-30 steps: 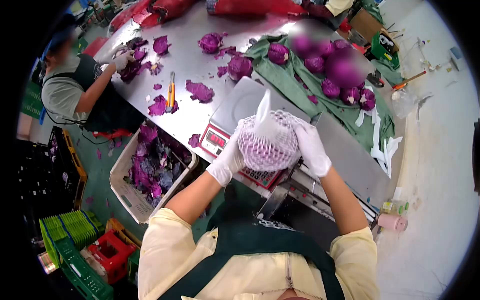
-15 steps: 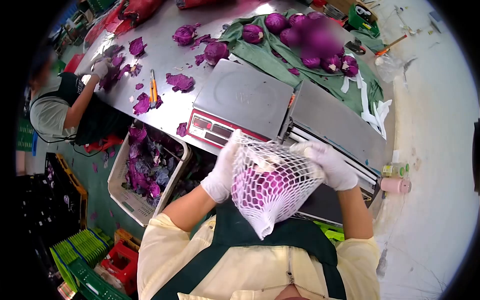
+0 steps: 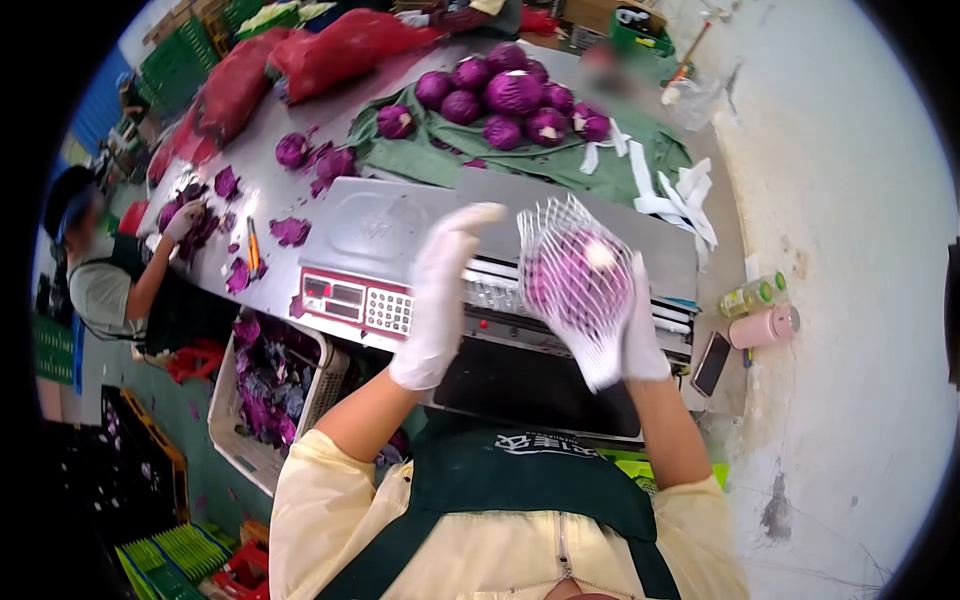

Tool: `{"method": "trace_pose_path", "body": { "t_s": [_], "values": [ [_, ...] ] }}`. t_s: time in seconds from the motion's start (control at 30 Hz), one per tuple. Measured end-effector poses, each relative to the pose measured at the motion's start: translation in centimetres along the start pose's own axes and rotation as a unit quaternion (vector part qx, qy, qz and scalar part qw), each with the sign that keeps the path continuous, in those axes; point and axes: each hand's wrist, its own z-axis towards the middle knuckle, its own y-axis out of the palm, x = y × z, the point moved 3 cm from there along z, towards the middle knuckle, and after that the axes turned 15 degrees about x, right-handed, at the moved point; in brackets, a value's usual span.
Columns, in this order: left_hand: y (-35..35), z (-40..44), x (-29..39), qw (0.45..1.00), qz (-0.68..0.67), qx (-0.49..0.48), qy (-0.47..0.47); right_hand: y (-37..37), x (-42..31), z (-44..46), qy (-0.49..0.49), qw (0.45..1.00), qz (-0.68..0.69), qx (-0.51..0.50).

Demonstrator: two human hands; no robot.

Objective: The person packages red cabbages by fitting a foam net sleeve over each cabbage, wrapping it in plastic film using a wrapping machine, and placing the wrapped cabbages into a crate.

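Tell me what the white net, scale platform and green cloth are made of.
White net: probably matte foam or plastic, from its stretched open mesh. Scale platform: likely metal, smooth grey with a dull sheen. Green cloth: seemingly matte fabric, lying in soft creases; fibre unclear.

We record a purple cabbage [image 3: 575, 287] with a whitish stem end [image 3: 600, 255], patterned over by white netting [image 3: 598, 368] in open diamond mesh. We find the left hand [image 3: 440, 295] and right hand [image 3: 643, 330] gloved in plain white. The scale [image 3: 365, 225] is silver-grey, its panel [image 3: 362, 300] red with a pale keypad [image 3: 388, 311]. We note deep-purple heaped cabbages [image 3: 514, 93] on green cloth [image 3: 403, 165], a metallic-grey counter [image 3: 264, 195], red sacks [image 3: 350, 52], an orange knife [image 3: 252, 243], a pink bottle [image 3: 763, 326], an off-white crate [image 3: 325, 385], pale yellow sleeves [image 3: 315, 505], and a dark green apron [image 3: 560, 495] bearing white lettering [image 3: 545, 441].
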Motion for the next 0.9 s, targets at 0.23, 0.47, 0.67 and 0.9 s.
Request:
{"method": "trace_pose_path", "body": {
  "t_s": [0.23, 0.47, 0.67, 0.9],
  "values": [
    [10.4, 4.8, -11.4, 0.971, -0.015, 0.001, -0.239, -9.2, -5.3, 13.0, -0.279, 0.871, -0.352, 0.197],
    [10.8, 7.3, -15.1, 0.925, 0.105, -0.084, -0.355, -11.3, -6.1, 11.8, -0.096, 0.923, -0.309, 0.209],
    [9.2, 6.6, -15.1, 0.964, 0.187, -0.102, -0.16, -12.4, -7.3, 11.1, -0.18, 0.89, -0.378, 0.181],
    [-0.8, 8.6, -6.3, 0.568, 0.56, -0.435, 0.417, -12.7, -14.0, -0.7, -0.393, 0.256, -0.881, -0.065]
  ]
}}
